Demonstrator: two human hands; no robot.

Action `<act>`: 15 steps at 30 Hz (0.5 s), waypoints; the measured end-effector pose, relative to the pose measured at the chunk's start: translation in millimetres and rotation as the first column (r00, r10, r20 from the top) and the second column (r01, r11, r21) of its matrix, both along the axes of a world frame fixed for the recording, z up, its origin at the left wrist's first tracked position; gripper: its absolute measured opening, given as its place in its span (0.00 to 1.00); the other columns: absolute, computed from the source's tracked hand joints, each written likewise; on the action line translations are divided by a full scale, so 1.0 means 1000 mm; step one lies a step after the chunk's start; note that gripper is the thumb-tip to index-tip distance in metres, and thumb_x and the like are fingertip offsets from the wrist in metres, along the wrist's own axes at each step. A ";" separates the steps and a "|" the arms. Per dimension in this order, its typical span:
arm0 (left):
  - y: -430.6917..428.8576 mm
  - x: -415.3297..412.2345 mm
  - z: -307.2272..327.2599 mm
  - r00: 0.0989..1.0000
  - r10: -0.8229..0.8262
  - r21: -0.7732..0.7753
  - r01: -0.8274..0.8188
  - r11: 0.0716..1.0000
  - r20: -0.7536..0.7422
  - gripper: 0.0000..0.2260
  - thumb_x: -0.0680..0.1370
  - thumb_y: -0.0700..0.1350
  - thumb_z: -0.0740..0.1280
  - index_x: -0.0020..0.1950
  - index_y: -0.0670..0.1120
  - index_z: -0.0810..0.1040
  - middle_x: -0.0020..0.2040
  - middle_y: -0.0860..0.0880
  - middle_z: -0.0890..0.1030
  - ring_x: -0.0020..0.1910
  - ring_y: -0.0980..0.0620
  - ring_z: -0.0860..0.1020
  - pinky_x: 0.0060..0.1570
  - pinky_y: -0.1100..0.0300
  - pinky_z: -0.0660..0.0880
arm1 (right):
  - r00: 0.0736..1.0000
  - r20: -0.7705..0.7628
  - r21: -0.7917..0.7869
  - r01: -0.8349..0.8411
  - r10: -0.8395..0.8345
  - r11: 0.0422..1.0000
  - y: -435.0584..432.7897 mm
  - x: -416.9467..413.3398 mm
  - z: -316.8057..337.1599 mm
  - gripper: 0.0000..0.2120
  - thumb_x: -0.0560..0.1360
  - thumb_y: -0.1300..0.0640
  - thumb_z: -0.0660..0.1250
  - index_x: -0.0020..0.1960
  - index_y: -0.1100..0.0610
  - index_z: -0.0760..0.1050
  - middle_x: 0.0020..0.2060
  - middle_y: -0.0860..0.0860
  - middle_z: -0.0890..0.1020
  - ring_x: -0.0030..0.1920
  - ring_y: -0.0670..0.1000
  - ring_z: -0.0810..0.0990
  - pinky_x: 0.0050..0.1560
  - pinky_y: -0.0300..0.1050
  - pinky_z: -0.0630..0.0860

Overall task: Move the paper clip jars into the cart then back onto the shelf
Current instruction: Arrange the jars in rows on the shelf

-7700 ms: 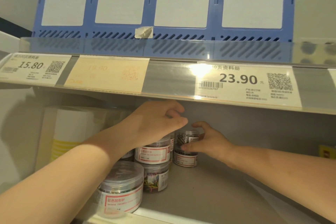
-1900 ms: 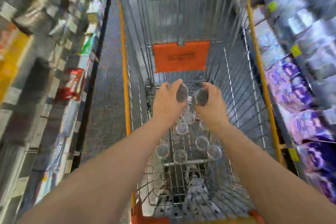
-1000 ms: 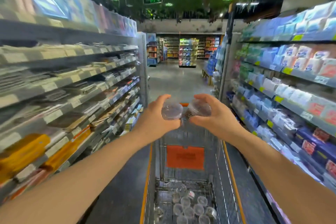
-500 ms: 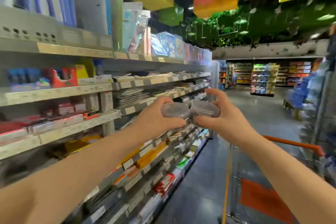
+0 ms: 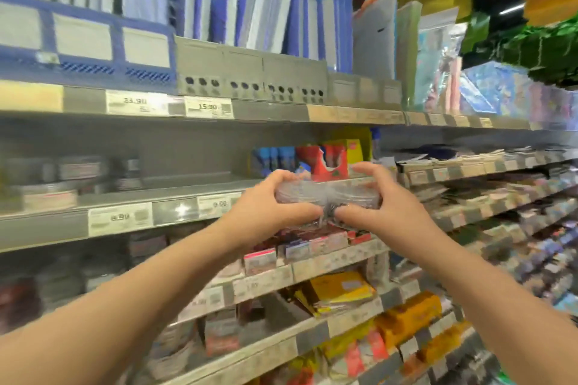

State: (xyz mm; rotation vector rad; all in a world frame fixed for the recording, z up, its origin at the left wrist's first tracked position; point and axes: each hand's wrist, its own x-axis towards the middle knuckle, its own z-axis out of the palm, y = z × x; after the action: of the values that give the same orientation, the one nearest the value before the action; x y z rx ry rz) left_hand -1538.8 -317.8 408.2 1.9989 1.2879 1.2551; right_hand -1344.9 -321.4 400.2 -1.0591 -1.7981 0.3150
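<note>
- In front of the grey shelf (image 5: pixel 175 186), head view: two clear paper clip jars are held side by side, walls touching, just off the shelf's front lip and about level with it.
- Left hand (image 5: pixel 266 208) wraps the left jar (image 5: pixel 297 195), fingers curled over the lid and thumb underneath. Right hand (image 5: pixel 387 206) mirrors that on the right jar (image 5: pixel 359 194). Both hands are full.
- Reads to me as the put-back leg, but I can't be sure. Neither jar is on the shelf yet.
- Likely target is the bare stretch of the grey shelf, left of the hands.
- Further left along the shelf sit the shelved jars (image 5: pixel 50 197). They're blurred; some look stacked, and I can't count them.
- Behind the hands on the same shelf is a red and yellow box (image 5: pixel 331 159). Steer clear of it.
- How I'd do it: carry both jars left, lift the bases over the lip and its price tag (image 5: pixel 120 217), then slide in flat.
- Let go only once the bases touch down.
- Keep the jars level. Lid type is unclear, so don't trust a lid-only hold.
- The shelf above the grey shelf hangs low, so knuckles are the likely snag. Go in low.
- Park them beside the shelved jars rather than on top, one hand at a time if it's tight.
- Jar labels are unreadable through the motion blur.
</note>
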 end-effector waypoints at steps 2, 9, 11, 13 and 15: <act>0.018 -0.028 0.006 0.996 0.088 0.012 -0.088 0.996 -0.019 0.23 0.65 0.53 0.76 0.57 0.54 0.73 0.47 0.53 0.80 0.43 0.58 0.79 0.41 0.67 0.76 | 0.999 0.012 0.023 -0.053 0.053 0.998 0.030 -0.029 0.007 0.30 0.68 0.50 0.73 0.66 0.41 0.64 0.47 0.36 0.70 0.42 0.34 0.71 0.37 0.24 0.68; 0.073 -0.102 0.029 0.930 0.350 0.069 -0.344 0.936 -0.110 0.28 0.58 0.62 0.73 0.54 0.56 0.74 0.49 0.54 0.81 0.48 0.56 0.79 0.52 0.56 0.76 | 0.962 0.066 0.043 -0.269 0.266 0.962 0.138 -0.106 0.028 0.28 0.66 0.47 0.73 0.62 0.39 0.66 0.51 0.41 0.75 0.48 0.40 0.76 0.44 0.30 0.71; 0.085 -0.119 0.035 0.898 0.422 0.078 -0.415 0.907 -0.122 0.27 0.57 0.62 0.72 0.54 0.57 0.74 0.48 0.56 0.81 0.47 0.58 0.79 0.50 0.59 0.77 | 0.940 0.089 0.034 -0.332 0.328 0.943 0.163 -0.125 0.038 0.28 0.67 0.46 0.73 0.64 0.40 0.66 0.54 0.43 0.73 0.54 0.45 0.74 0.47 0.38 0.69; 0.093 -0.134 0.044 0.862 0.485 0.093 -0.476 0.875 -0.149 0.25 0.61 0.62 0.74 0.54 0.57 0.74 0.48 0.57 0.80 0.44 0.61 0.79 0.42 0.66 0.75 | 0.910 0.116 0.036 -0.404 0.397 0.914 0.186 -0.144 0.048 0.28 0.67 0.46 0.73 0.64 0.42 0.67 0.55 0.41 0.72 0.57 0.44 0.72 0.46 0.37 0.67; 0.097 -0.149 0.051 0.818 0.549 0.098 -0.541 0.835 -0.169 0.22 0.64 0.61 0.74 0.55 0.60 0.72 0.51 0.60 0.78 0.44 0.63 0.77 0.39 0.70 0.73 | 0.874 0.144 0.039 -0.474 0.464 0.880 0.204 -0.163 0.056 0.28 0.65 0.44 0.72 0.63 0.43 0.68 0.57 0.41 0.73 0.57 0.43 0.72 0.45 0.34 0.68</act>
State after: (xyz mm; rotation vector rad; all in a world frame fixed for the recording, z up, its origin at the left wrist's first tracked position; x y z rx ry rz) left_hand -1687.7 -221.2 459.3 1.8761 2.0536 1.3600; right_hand -1507.9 -117.7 456.6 -0.5857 -2.1614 0.4768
